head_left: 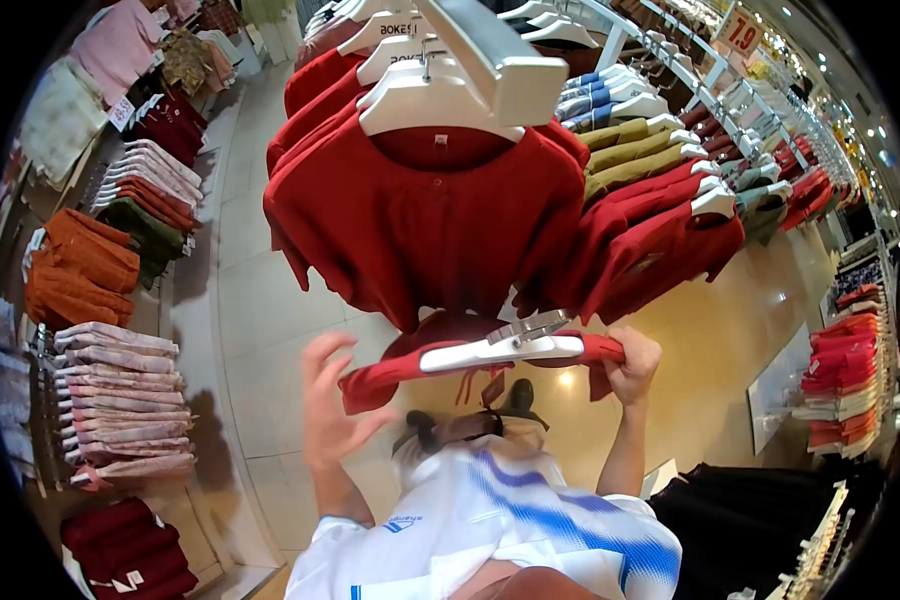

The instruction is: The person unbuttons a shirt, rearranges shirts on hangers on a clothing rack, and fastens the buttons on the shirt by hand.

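A red top [395, 366] hangs on a white hanger [500, 349] in front of my body, seen from above. My right hand [633, 366] is closed on the top's right shoulder, near the hanger's end. My left hand [338, 402] is open beside the left shoulder, its thumb and fingers apart and slightly blurred. The hanger's hook [535, 326] points away from me and is not over a rail. Just beyond it, a red buttoned garment [425, 225] hangs at the front of a rack on another white hanger.
A metal rack rail [535, 85] juts toward me above the red garments. Olive garments [625, 155] hang to the right. Patterned clothes [125, 400] and folded dark red ones [130, 550] are at left. Black garments [740, 525] hang near lower right. Pale tiles [255, 320] cover the floor.
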Action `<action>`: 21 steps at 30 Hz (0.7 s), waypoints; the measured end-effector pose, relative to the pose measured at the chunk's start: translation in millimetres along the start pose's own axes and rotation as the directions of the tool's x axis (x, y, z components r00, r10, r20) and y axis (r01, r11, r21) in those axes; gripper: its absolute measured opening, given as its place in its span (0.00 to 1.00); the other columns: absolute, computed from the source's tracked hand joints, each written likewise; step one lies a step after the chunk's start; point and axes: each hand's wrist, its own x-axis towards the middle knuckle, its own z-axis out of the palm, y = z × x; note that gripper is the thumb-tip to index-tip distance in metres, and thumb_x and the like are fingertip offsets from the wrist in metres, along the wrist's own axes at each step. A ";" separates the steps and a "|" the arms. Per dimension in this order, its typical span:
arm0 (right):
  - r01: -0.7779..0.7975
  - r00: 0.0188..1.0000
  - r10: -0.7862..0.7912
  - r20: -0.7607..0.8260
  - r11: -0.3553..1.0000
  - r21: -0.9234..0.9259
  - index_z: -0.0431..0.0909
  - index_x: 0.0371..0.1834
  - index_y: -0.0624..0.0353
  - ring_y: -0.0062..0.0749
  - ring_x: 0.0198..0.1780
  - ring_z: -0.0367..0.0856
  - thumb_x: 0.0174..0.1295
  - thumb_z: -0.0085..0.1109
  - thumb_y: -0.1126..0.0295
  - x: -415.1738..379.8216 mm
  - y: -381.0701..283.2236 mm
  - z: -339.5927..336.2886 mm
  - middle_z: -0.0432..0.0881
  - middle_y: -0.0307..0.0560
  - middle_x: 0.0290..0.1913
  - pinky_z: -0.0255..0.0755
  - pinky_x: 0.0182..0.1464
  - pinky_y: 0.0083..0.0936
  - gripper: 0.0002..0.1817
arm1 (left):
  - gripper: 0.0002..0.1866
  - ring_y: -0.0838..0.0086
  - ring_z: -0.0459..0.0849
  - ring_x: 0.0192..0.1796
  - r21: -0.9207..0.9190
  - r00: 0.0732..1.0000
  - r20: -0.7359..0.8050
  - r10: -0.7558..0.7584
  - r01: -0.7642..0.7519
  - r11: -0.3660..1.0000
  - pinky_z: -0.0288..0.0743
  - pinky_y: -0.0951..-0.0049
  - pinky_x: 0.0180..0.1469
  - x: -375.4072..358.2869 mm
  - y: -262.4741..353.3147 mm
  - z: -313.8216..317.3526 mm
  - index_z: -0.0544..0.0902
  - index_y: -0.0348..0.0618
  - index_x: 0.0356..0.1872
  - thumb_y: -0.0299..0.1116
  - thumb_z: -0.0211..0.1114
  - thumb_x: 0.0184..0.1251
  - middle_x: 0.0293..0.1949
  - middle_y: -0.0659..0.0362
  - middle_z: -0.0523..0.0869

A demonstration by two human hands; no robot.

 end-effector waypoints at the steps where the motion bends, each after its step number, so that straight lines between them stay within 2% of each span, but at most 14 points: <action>1: -0.008 0.999 0.009 0.035 0.999 -0.032 0.78 0.31 0.59 0.43 0.24 0.78 0.38 0.71 0.77 -7.7 -0.5 -2.7 0.77 0.47 0.24 0.68 0.26 0.31 0.15 | 0.18 0.55 0.79 0.34 0.108 0.995 0.100 -0.027 0.016 0.994 0.72 0.57 0.41 -5.2 -11.8 2.7 0.76 0.39 0.38 0.32 0.75 0.49 0.32 0.51 0.81; 2: -0.048 0.999 0.049 0.025 0.999 -0.014 0.78 0.30 0.59 0.44 0.24 0.77 0.36 0.69 0.79 -13.0 -3.0 -5.8 0.77 0.47 0.23 0.69 0.27 0.31 0.15 | 0.18 0.57 0.79 0.32 0.215 0.979 0.199 -0.054 0.010 0.977 0.72 0.58 0.38 -10.2 -23.5 5.4 0.76 0.39 0.36 0.32 0.75 0.48 0.30 0.52 0.81; 3: -0.067 0.997 0.067 0.023 0.998 -0.019 0.78 0.30 0.59 0.44 0.24 0.77 0.36 0.69 0.79 -18.6 -2.7 -10.0 0.77 0.47 0.23 0.69 0.27 0.31 0.15 | 0.18 0.55 0.79 0.32 0.214 0.919 0.373 -0.130 0.052 0.975 0.73 0.58 0.38 -24.3 -39.9 10.8 0.76 0.39 0.35 0.32 0.76 0.47 0.29 0.52 0.80; 4: -0.094 0.995 0.095 0.023 0.995 -0.044 0.78 0.30 0.59 0.45 0.25 0.77 0.37 0.67 0.80 -25.7 -1.3 -15.4 0.77 0.48 0.24 0.69 0.28 0.31 0.14 | 0.19 0.53 0.79 0.32 0.222 0.819 0.537 -0.200 0.092 0.971 0.73 0.58 0.37 -32.8 -49.5 15.3 0.77 0.39 0.35 0.32 0.77 0.45 0.29 0.52 0.80; 5: -0.124 0.992 0.126 0.021 0.990 -0.068 0.78 0.30 0.60 0.45 0.26 0.77 0.37 0.66 0.80 -34.1 0.2 -20.4 0.77 0.49 0.25 0.70 0.29 0.31 0.14 | 0.18 0.53 0.81 0.34 0.213 0.830 0.545 -0.120 0.001 0.977 0.74 0.58 0.35 -39.7 -52.3 25.5 0.77 0.39 0.36 0.30 0.76 0.45 0.31 0.52 0.82; 9: -0.306 0.951 0.299 -0.073 0.946 -0.104 0.78 0.30 0.60 0.46 0.28 0.78 0.39 0.65 0.81 -57.3 18.4 -45.3 0.76 0.50 0.26 0.70 0.31 0.32 0.12 | 0.18 0.52 0.81 0.31 0.073 0.796 0.603 -0.053 0.010 0.997 0.74 0.57 0.32 -53.2 -37.5 69.0 0.78 0.38 0.38 0.30 0.76 0.47 0.30 0.50 0.82; 11: -0.323 0.942 0.299 -0.151 0.930 -0.176 0.78 0.30 0.60 0.46 0.29 0.78 0.41 0.65 0.81 -68.3 39.3 -63.5 0.76 0.50 0.27 0.71 0.32 0.32 0.12 | 0.18 0.52 0.81 0.30 -0.011 0.773 0.635 0.003 0.005 1.000 0.74 0.58 0.31 -49.9 -24.0 99.0 0.78 0.37 0.39 0.30 0.76 0.48 0.30 0.49 0.82; 13: -0.359 0.930 0.330 -0.160 0.907 -0.218 0.79 0.31 0.60 0.45 0.29 0.77 0.43 0.66 0.80 -80.6 62.9 -81.7 0.76 0.50 0.26 0.71 0.33 0.32 0.11 | 0.18 0.53 0.81 0.29 0.025 0.806 0.591 -0.018 0.005 1.000 0.74 0.60 0.31 -35.1 -3.2 125.3 0.78 0.37 0.40 0.30 0.76 0.50 0.28 0.48 0.81; 14: -0.361 0.928 0.329 -0.174 0.910 -0.203 0.79 0.32 0.60 0.43 0.29 0.78 0.44 0.68 0.80 -80.4 77.7 -90.9 0.77 0.50 0.26 0.71 0.33 0.32 0.11 | 0.17 0.54 0.81 0.29 0.025 0.793 0.605 -0.063 0.061 0.998 0.74 0.62 0.29 -26.4 5.0 139.2 0.78 0.37 0.40 0.28 0.75 0.51 0.29 0.49 0.81; 15: -0.368 0.923 0.328 -0.202 0.906 -0.211 0.79 0.32 0.60 0.43 0.29 0.78 0.44 0.68 0.80 -80.0 92.2 -106.5 0.77 0.50 0.26 0.71 0.33 0.32 0.11 | 0.17 0.54 0.81 0.29 0.008 0.791 0.611 -0.034 0.037 0.999 0.74 0.62 0.29 -18.3 14.2 157.7 0.78 0.37 0.40 0.28 0.75 0.51 0.29 0.49 0.81; 17: -0.405 0.899 0.377 -0.224 0.910 -0.093 0.79 0.32 0.60 0.43 0.29 0.78 0.44 0.69 0.80 -76.5 120.3 -125.8 0.78 0.49 0.26 0.71 0.33 0.32 0.11 | 0.16 0.53 0.81 0.28 0.041 0.854 0.518 0.040 -0.072 0.997 0.74 0.61 0.28 -5.3 30.4 186.5 0.79 0.37 0.38 0.30 0.75 0.51 0.32 0.51 0.81; 19: -0.371 0.904 0.333 -0.267 0.923 -0.103 0.80 0.32 0.59 0.40 0.28 0.79 0.45 0.70 0.80 -67.5 145.0 -151.6 0.78 0.48 0.27 0.71 0.33 0.30 0.11 | 0.17 0.54 0.81 0.27 0.013 0.855 0.508 0.108 -0.133 0.991 0.73 0.62 0.28 -0.1 42.2 216.0 0.78 0.36 0.41 0.29 0.74 0.52 0.33 0.52 0.81; 21: -0.353 0.904 0.307 -0.298 0.928 -0.115 0.80 0.32 0.59 0.37 0.27 0.79 0.46 0.70 0.80 -59.0 174.9 -176.0 0.78 0.47 0.26 0.71 0.32 0.28 0.11 | 0.17 0.54 0.82 0.29 0.016 0.854 0.504 0.125 -0.154 0.988 0.74 0.64 0.28 7.8 61.6 244.4 0.77 0.35 0.43 0.23 0.73 0.53 0.32 0.50 0.82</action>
